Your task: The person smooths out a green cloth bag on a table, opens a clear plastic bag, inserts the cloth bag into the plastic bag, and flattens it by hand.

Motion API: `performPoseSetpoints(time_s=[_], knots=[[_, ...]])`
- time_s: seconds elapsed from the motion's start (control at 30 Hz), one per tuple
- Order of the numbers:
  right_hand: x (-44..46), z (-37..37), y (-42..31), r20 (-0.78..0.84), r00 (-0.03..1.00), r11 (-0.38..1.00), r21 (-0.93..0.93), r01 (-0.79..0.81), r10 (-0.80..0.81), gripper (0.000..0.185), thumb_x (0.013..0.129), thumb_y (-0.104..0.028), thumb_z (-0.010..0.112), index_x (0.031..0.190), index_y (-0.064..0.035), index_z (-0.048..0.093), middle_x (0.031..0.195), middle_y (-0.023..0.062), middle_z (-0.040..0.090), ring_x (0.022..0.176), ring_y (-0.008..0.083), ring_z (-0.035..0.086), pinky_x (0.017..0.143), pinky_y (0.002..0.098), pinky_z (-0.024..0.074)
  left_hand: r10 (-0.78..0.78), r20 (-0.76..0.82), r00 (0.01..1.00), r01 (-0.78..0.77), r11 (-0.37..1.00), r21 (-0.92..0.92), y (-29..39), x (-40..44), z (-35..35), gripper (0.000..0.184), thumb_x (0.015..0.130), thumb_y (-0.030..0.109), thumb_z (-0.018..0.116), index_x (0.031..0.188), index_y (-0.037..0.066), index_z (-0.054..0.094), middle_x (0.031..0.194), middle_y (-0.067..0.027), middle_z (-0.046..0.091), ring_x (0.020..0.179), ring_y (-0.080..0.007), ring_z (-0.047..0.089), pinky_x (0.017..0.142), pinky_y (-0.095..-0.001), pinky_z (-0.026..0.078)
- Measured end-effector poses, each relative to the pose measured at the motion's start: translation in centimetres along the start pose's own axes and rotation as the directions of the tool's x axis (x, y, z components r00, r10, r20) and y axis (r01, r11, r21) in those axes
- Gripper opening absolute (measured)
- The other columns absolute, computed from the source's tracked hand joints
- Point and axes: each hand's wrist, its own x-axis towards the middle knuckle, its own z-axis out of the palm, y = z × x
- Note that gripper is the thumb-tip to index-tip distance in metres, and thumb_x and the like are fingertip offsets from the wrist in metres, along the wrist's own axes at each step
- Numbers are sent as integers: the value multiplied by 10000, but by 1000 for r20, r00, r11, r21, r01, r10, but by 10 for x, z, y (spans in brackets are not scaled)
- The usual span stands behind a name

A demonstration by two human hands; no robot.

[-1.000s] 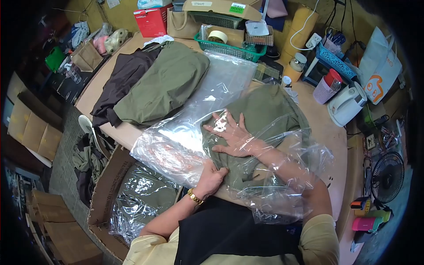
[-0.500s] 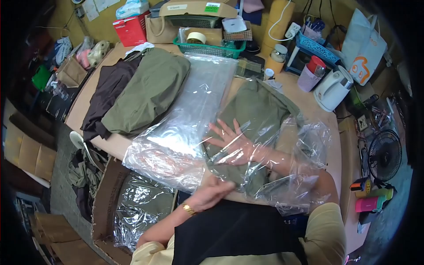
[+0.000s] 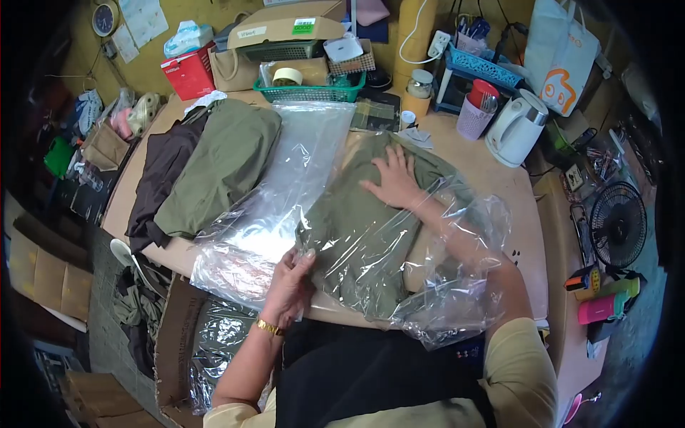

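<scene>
Glare on clear bag [image 3: 457, 303] masks patches of green garment [image 3: 349, 232] beneath. Your left hand [image 3: 288, 285] hides some of its own fingers. Dark garment [image 3: 160, 171] partly under olive garment [image 3: 225, 167]. Your left arm [image 3: 246, 367] blocks part of carton [image 3: 175, 339]; bottom edge crops your left sleeve [image 3: 234, 415]. Wall papers [image 3: 145, 25]: writing too small.

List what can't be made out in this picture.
All in the head view:
Palm of the bare right hand: hidden behind the hand itself.
What, if anything, the bare left hand pinches: masked by fingers and glare.
Much of the dark brown cloth garment: under the olive-green cloth garment.
Bottom of the brown cardboard carton: covered by clear plastic.
Lettering on the red cardboard box: too small.
</scene>
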Motion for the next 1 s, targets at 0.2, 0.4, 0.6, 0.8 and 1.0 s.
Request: performPoseSetpoints(time_s=[0.2,0.4,0.6,0.8,1.0], knots=[[15,-13,-9,269,963,998,-45,37,-24,890,819,-731,557,1499,-188,368,1612,277,86,1493,474,-12,1150,684,26,329,13,944,-280,781,558,15,37,5,882,907,69,705,1524,38,75,1338,-246,513,1142,-267,591,910,-344,546],[46,-14,-11,360,932,997,76,13,-39,946,834,-754,521,1572,-246,217,1643,195,41,1499,449,37,1140,693,145,352,14,936,-328,858,394,-18,28,-5,787,898,-109,540,1530,111,127,1398,-256,512,1173,-221,570,973,-313,485],[12,-30,-15,319,933,986,69,154,-168,827,935,-584,529,1579,-204,176,1643,179,69,1503,408,101,1180,615,176,322,-26,947,-285,870,402,-22,6,-16,766,894,-84,571,1521,67,156,1344,-242,570,1177,-195,572,973,-299,473],[-173,-129,79,508,663,754,644,131,-550,529,976,-334,533,1477,-188,443,1499,83,463,1310,276,476,1061,380,412,214,56,975,-178,610,772,14,-23,-26,678,878,10,701,1437,-7,316,1172,-213,635,959,-170,658,760,-279,567],[-249,-199,1,235,889,633,770,77,-393,501,969,-284,584,1443,-148,495,1400,128,564,1245,276,549,1008,407,439,-25,74,997,-47,568,822,25,-13,-13,667,839,66,773,1366,-38,378,884,-111,685,697,-139,653,561,-256,510]])
